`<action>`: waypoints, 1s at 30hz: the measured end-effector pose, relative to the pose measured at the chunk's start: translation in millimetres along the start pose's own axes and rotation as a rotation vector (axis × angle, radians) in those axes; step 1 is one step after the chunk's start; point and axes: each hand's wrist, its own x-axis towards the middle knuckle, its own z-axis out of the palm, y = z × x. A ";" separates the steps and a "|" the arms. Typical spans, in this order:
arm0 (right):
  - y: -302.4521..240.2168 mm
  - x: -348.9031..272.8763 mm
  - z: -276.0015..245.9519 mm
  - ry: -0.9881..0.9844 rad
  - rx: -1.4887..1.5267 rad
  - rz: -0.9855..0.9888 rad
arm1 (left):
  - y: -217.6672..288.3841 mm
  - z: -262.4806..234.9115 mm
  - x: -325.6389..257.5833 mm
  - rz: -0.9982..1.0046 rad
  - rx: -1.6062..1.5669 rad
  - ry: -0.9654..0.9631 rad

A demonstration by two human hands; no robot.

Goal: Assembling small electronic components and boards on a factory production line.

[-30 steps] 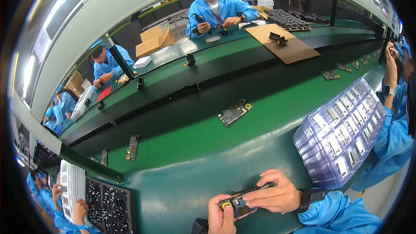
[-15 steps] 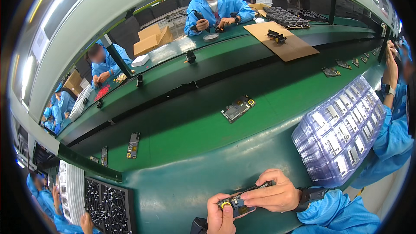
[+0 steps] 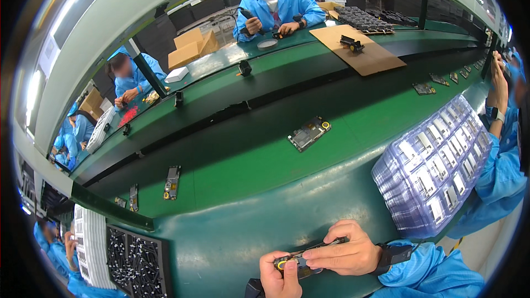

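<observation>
Low in the picture, my left hand [image 3: 280,281] is closed round one end of a small dark circuit board [image 3: 301,262] with a yellow ring at its corner. The thumb lies just beside that ring. My right hand [image 3: 350,253] is closed on the other end, its fingers lying across the top and covering much of it. A thin dark edge shows along the far side of the board under the right fingers; I cannot tell whether it is a separate part. Both hands are just above the green bench [image 3: 232,243].
A stack of clear plastic trays [image 3: 436,165] with metal parts stands to my right. Circuit boards [image 3: 309,133] lie along the green conveyor belt [image 3: 237,171] beyond the bench. A black tray [image 3: 138,262] of small parts is at left. Co-workers sit across and on both sides.
The board in my hands has tilted, and its face shows less. Boards on the belt have shifted slightly right. The co-worker opposite has raised a dark hand tool.
</observation>
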 end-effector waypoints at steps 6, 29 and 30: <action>-5.3 0.8 3.0 0.012 0.003 0.051 | 1.5 -4.4 -1.1 -0.002 0.005 -0.011; -10.5 9.1 3.6 0.090 0.090 0.239 | -9.8 -8.2 -4.3 0.185 0.135 0.010; -5.4 6.5 4.9 0.035 0.221 0.292 | -12.3 -9.1 -5.0 0.298 0.247 -0.012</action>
